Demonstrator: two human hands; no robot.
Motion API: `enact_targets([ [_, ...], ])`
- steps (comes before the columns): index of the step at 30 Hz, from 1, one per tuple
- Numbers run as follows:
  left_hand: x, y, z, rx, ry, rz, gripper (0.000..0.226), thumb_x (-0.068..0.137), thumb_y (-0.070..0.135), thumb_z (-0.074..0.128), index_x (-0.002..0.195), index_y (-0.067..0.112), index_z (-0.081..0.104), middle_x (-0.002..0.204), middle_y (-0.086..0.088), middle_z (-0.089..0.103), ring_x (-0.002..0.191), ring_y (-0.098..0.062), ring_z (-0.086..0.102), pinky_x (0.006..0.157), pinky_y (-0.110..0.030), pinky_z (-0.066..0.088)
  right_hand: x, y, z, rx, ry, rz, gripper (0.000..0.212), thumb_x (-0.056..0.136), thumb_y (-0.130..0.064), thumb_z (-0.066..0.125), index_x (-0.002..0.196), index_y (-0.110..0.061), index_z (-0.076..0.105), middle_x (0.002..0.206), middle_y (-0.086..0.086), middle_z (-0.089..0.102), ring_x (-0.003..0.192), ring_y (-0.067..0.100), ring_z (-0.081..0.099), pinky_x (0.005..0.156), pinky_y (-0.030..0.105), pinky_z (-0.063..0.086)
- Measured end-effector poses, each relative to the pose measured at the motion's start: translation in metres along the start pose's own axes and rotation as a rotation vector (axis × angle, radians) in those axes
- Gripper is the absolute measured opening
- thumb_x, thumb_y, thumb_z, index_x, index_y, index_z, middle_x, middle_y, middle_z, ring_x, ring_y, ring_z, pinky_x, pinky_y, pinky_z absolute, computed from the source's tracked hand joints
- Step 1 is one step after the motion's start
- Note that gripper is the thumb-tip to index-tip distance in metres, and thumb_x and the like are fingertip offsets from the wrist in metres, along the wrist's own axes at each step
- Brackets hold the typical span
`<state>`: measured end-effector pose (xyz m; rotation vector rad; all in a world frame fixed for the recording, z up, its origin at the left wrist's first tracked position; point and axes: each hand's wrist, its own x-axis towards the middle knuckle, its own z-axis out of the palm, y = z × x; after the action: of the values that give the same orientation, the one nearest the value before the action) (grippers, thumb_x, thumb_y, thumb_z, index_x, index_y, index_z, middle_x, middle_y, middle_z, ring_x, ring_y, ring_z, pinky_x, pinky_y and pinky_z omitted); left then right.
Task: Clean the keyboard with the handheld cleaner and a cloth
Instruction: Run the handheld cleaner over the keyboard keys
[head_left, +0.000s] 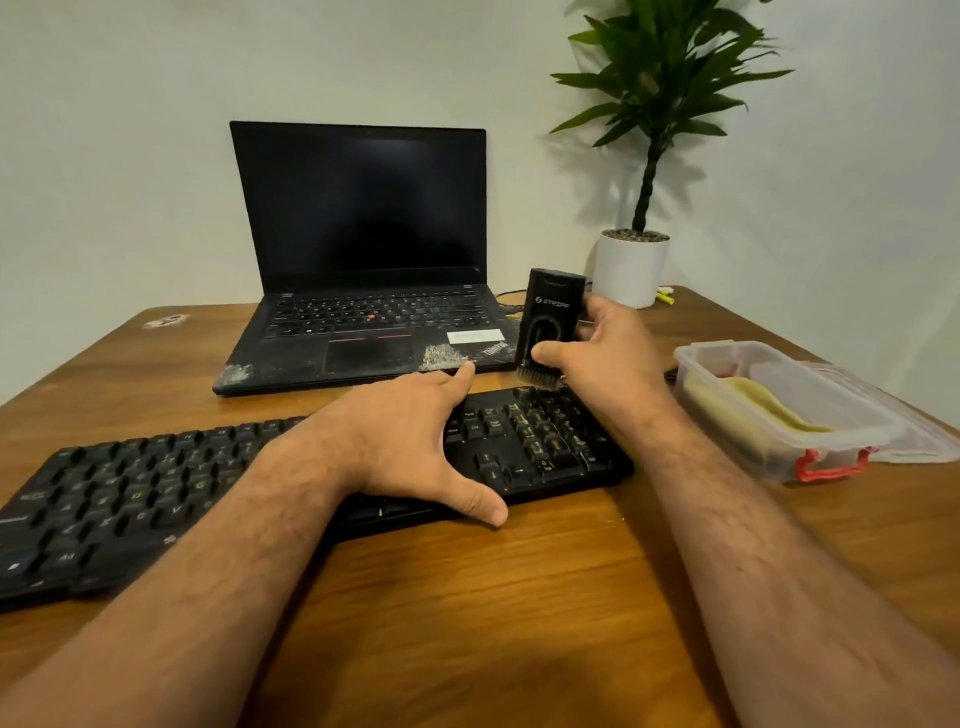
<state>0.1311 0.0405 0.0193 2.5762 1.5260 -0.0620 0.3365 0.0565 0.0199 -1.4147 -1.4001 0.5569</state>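
Nearest me, my left hand (400, 441) lies spread flat across the long black plastic keyboard (540, 441) on the wooden table (519, 597), while my right hand (608, 353) grips the black handheld brush cleaner (550, 322) upright at its far corner, where I judge a hard sweep could flick dust onto the laptop (363, 338).

The table (519, 597) is brown wood with visible grain and a soft sheen. The keyboard (519, 441) is black matt plastic, as is the handheld cleaner (551, 312), which ends in a tuft of bristles. The box (779, 415) is clear glossy plastic; inside lies a soft yellow cloth (769, 408). The laptop (363, 291) looks matt black, scuffed pale at its front corners
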Motion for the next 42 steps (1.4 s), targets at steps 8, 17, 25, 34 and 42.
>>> enact_targets([
  [8, 0.002, -0.005, 0.004, -0.023, 0.012, 0.008, 0.159, 0.033, 0.103, 0.051, 0.161, 0.026, -0.005, 0.166, 0.010, 0.019, 0.148, -0.013, 0.027, 0.118, -0.045, 0.034, 0.000, 0.004, 0.003, -0.143, -0.048, -0.045, 0.057, 0.084, 0.000, 0.067, 0.132, -0.023, 0.049, 0.112, -0.011, 0.058, 0.104, 0.008, 0.054, 0.070, 0.011, 0.037],
  [17, 0.003, -0.006, 0.005, -0.020, 0.005, 0.003, 0.155, 0.040, 0.099, 0.059, 0.160, 0.025, -0.006, 0.167, 0.009, 0.014, 0.150, -0.013, 0.022, 0.121, -0.043, 0.028, 0.001, 0.004, 0.012, -0.220, -0.125, -0.073, 0.060, 0.086, 0.001, 0.061, 0.138, -0.023, 0.043, 0.119, -0.006, 0.057, 0.109, 0.010, 0.052, 0.088, 0.024, 0.041],
  [25, 0.003, -0.003, 0.002, -0.040, -0.008, -0.005, 0.154, 0.042, 0.095, 0.063, 0.161, 0.024, -0.006, 0.168, 0.010, 0.012, 0.152, -0.013, 0.019, 0.123, -0.040, 0.024, 0.000, 0.005, 0.005, -0.193, -0.062, -0.038, 0.059, 0.084, 0.001, 0.064, 0.136, -0.022, 0.046, 0.118, -0.004, 0.060, 0.110, 0.013, 0.055, 0.085, 0.024, 0.041],
  [34, 0.001, -0.002, 0.001, -0.046, -0.021, -0.016, 0.153, 0.042, 0.094, 0.062, 0.161, 0.025, -0.006, 0.168, 0.009, 0.010, 0.152, -0.014, 0.017, 0.124, -0.039, 0.022, 0.003, 0.005, -0.004, -0.207, 0.007, -0.022, 0.058, 0.079, -0.011, 0.080, 0.133, -0.019, 0.059, 0.120, -0.002, 0.069, 0.100, 0.008, 0.062, 0.085, 0.024, 0.052],
  [42, 0.001, -0.002, 0.002, -0.056, -0.021, -0.019, 0.153, 0.041, 0.094, 0.063, 0.161, 0.026, -0.004, 0.168, 0.010, 0.011, 0.151, -0.013, 0.018, 0.123, -0.041, 0.024, -0.001, 0.009, 0.003, -0.195, -0.039, -0.002, 0.049, 0.077, -0.014, 0.082, 0.121, -0.026, 0.066, 0.104, -0.011, 0.071, 0.093, 0.002, 0.065, 0.079, 0.020, 0.051],
])
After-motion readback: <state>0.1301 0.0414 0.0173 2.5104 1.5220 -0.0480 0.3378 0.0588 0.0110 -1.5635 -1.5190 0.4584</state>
